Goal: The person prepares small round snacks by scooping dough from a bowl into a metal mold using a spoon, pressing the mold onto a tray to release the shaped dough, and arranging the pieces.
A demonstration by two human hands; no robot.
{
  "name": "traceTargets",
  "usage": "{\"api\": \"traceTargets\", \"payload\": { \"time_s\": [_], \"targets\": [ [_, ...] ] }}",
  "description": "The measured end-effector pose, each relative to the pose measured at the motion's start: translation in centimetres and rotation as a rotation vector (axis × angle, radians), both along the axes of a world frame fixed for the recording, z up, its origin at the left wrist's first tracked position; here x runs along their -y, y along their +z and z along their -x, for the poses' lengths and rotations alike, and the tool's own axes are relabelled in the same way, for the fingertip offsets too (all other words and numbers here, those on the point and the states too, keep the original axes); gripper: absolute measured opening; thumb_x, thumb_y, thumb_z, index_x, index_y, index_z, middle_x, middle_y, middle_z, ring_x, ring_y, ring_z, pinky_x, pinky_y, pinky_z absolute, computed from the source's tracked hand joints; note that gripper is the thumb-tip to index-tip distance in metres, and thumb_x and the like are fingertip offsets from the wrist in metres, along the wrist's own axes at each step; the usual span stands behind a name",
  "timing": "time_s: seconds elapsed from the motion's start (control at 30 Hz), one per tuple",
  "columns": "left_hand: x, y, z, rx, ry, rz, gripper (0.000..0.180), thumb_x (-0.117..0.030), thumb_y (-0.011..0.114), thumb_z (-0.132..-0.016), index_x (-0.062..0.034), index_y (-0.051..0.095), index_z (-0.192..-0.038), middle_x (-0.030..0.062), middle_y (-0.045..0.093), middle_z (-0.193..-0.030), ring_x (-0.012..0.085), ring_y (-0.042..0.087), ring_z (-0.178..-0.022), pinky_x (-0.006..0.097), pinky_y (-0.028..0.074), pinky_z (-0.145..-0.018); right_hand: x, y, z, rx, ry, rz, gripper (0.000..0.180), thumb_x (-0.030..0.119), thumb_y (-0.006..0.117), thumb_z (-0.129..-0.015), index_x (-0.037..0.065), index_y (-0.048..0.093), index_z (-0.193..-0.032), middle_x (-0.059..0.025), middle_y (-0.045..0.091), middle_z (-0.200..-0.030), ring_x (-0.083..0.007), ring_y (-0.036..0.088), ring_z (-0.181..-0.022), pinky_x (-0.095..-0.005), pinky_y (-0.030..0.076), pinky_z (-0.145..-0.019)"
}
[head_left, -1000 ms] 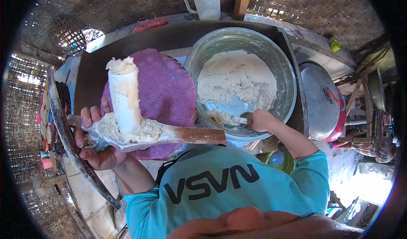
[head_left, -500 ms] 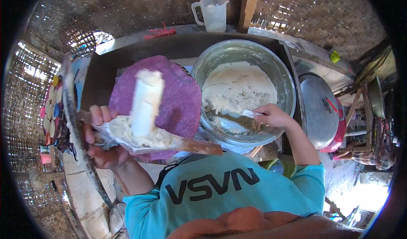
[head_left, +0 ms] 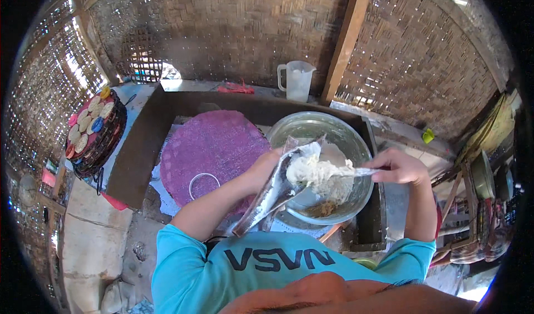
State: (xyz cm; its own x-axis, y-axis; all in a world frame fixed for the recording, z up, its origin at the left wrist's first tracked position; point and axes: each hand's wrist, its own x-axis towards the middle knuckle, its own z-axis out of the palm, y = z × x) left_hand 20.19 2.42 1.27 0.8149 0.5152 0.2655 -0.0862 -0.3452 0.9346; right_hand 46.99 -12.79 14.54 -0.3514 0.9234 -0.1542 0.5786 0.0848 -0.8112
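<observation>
My left hand (head_left: 266, 169) is closed round a long wooden tool (head_left: 267, 194) that looks like a hand press, coated in white flour or dough. The tool slants up over the near left rim of the metal basin (head_left: 364, 202). A lump of wet white dough (head_left: 303, 170) clings at its upper end. My right hand (head_left: 400, 166) pinches the handle of a spoon-like utensil (head_left: 361, 172) whose far end is buried in that dough. Below, in the basin, lies more pale dough (head_left: 336, 194), partly hidden by the tool.
A round purple mat (head_left: 222, 141) with a thin white ring (head_left: 204, 175) on it lies left of the basin, inside a low wooden box frame (head_left: 136, 158). Behind stand a clear pitcher (head_left: 298, 80) and a red plastic bag (head_left: 236, 88). Stacked round trays (head_left: 97, 130) are at far left.
My left hand has brought the wooden tool rightward, from over the purple mat to the basin. My right hand has lifted the utensil out of the basin with dough on it. The view has tilted upward.
</observation>
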Motion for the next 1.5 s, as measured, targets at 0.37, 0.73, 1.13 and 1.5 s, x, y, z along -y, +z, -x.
{"api": "traceTargets", "payload": {
  "time_s": [0.37, 0.73, 1.13, 1.5],
  "targets": [
    [-2.4, -3.9, -1.0, 0.148, 0.06, 0.781, 0.033, -0.02, 0.033, -0.088, -0.001, 0.052, -0.106, 0.013, 0.059, -0.098, 0.0219, 0.06, -0.084, 0.034, 0.05, -0.076, 0.1, 1.5, 13.6, 1.233, 0.089, -1.235, 0.028, 0.012, 0.06, -0.061, 0.011, 0.06, -0.089, -0.0013, 0.043, -0.061, -0.0174, 0.049, -0.057, -0.0317, 0.034, -0.047],
    [-2.3, -5.3, -0.4, 0.095, 0.272, 0.303, 0.034, -0.018, 0.031, -0.087, 0.0014, 0.056, -0.099, 0.0131, 0.059, -0.095, 0.0223, 0.057, -0.08, 0.035, 0.045, -0.072, 3.2, 5.9, 10.0, 1.011, -0.242, -1.294, 0.022, 0.014, 0.064, -0.059, 0.011, 0.061, -0.081, -0.0019, 0.048, -0.06, -0.0201, 0.051, -0.053, -0.0329, 0.039, -0.048],
    [-0.7, -1.7, -0.3, -0.188, 0.349, -0.182, 0.026, -0.02, 0.057, -0.067, 0.0004, 0.059, -0.082, 0.0255, 0.057, -0.082, 0.0404, 0.054, -0.083, 0.043, 0.043, -0.071, 0.0, 0.7, 11.8, 1.102, 0.108, -1.337, 0.019, 0.018, 0.062, -0.061, 0.012, 0.058, -0.079, 0.0005, 0.04, -0.056, -0.0161, 0.048, -0.05, -0.0314, 0.038, -0.045],
    [-0.5, 2.4, 2.9, 0.322, -0.105, 0.045, 0.039, -0.014, 0.054, -0.082, -0.0058, 0.043, -0.119, 0.0075, 0.05, -0.114, 0.0168, 0.05, -0.102, 0.032, 0.043, -0.089, 0.1, -2.7, 6.3, 0.71, -0.424, -1.17, 0.026, 0.017, 0.073, -0.056, 0.009, 0.061, -0.078, -0.0043, 0.054, -0.061, -0.0222, 0.055, -0.055, -0.0324, 0.043, -0.049]
  ]
}}
